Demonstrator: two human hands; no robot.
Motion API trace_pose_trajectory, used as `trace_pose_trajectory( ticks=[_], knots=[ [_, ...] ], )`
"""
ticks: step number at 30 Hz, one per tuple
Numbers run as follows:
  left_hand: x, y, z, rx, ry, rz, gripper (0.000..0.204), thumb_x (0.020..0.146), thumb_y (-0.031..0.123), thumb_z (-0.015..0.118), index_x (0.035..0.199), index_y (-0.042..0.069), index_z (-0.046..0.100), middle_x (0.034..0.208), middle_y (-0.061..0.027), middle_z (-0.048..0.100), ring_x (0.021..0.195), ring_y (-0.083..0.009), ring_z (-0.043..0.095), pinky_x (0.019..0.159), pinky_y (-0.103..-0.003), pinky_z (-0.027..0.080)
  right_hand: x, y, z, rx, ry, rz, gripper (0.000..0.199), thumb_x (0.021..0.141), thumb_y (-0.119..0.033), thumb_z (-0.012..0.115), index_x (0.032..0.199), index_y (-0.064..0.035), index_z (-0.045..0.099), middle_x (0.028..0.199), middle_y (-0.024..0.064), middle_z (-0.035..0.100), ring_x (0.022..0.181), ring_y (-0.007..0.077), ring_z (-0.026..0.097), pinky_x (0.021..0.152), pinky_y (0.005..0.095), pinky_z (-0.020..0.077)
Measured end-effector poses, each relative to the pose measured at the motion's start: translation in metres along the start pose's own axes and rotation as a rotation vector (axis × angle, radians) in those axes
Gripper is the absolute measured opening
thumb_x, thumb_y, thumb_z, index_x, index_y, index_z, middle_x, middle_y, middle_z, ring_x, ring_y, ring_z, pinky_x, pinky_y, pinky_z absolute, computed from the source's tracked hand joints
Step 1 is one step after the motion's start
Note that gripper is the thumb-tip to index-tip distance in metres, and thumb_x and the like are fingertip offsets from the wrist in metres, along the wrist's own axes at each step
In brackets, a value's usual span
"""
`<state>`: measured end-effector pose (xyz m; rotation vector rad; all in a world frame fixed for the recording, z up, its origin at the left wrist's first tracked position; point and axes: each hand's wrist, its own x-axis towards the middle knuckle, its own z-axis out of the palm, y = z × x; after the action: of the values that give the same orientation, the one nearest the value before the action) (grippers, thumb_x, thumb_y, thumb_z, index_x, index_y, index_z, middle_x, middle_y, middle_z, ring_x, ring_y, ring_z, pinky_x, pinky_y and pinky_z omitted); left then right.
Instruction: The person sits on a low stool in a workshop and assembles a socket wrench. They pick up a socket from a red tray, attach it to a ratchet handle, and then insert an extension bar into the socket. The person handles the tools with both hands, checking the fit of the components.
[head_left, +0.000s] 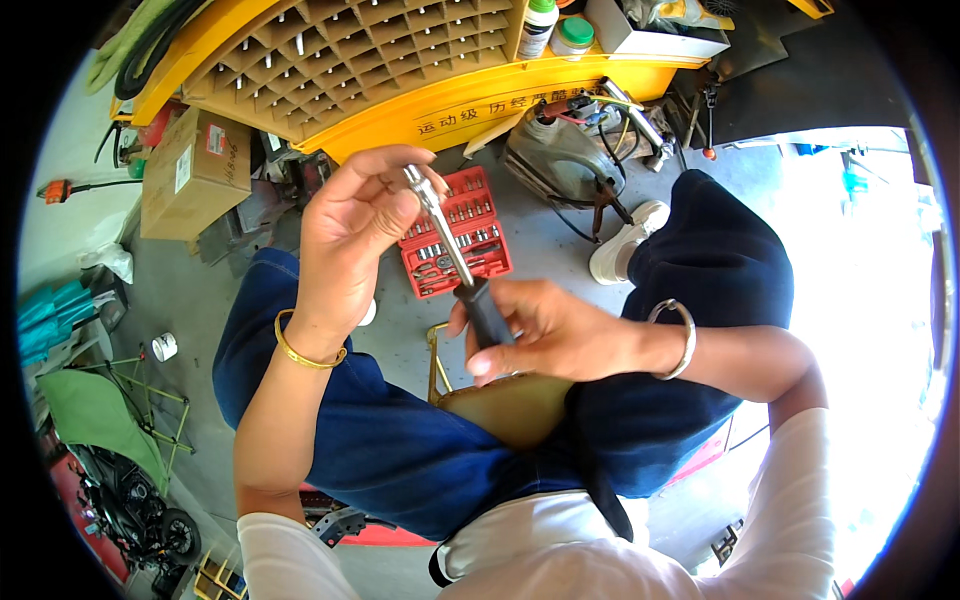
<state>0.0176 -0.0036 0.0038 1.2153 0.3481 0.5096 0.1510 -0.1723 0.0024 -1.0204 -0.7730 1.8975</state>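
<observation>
My right hand [545,330] grips the black handle of a ratchet wrench [462,272], its steel shaft slanting up and left. My left hand [350,225] pinches the wrench's metal head at the top, where a small socket seems fitted. Both hands are raised above my lap; I sit on a tan stool [510,405] with blue trousers on. Below the wrench an open red socket set case [458,235] lies on the grey floor. A gold bangle circles my left wrist and a silver one my right.
A yellow cabinet with a grid of small compartments [350,60] stands ahead. A cardboard box [195,170] lies at the left, a grey canister with cables [560,155] at the right. My white shoe [625,240] rests on the floor. Green folding frame at lower left.
</observation>
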Motion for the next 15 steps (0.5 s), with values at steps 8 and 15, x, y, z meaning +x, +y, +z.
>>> trace_pose_trajectory(
  ticks=[8, 15],
  knots=[
    [0.007, -0.003, 0.012, -0.014, -0.131, -0.107, 0.036, 0.093, 0.019, 0.059, 0.122, 0.0, 0.053, 0.097, -0.0073, 0.059, 0.087, -0.0136, 0.055, 0.082, -0.027, 0.045, 0.005, 0.011, 0.022, -0.131, 0.008, -0.124, 0.031, 0.092, -0.022, 0.062, 0.1, -0.001, 0.041, 0.086, 0.0096, 0.061, 0.083, 0.0183, 0.063, 0.071, 0.0308, 0.0519],
    [0.013, 0.001, 0.017, -0.098, -0.163, -0.042, 0.033, 0.093, 0.017, 0.059, 0.121, 0.0, 0.054, 0.095, -0.0071, 0.062, 0.087, -0.0142, 0.058, 0.084, -0.028, 0.047, 0.007, 0.019, 0.024, -0.288, 0.069, -0.323, 0.044, 0.094, -0.02, 0.056, 0.11, 0.013, 0.031, 0.074, 0.0165, 0.061, 0.068, 0.0288, 0.064, 0.058, 0.035, 0.0506]
  ],
)
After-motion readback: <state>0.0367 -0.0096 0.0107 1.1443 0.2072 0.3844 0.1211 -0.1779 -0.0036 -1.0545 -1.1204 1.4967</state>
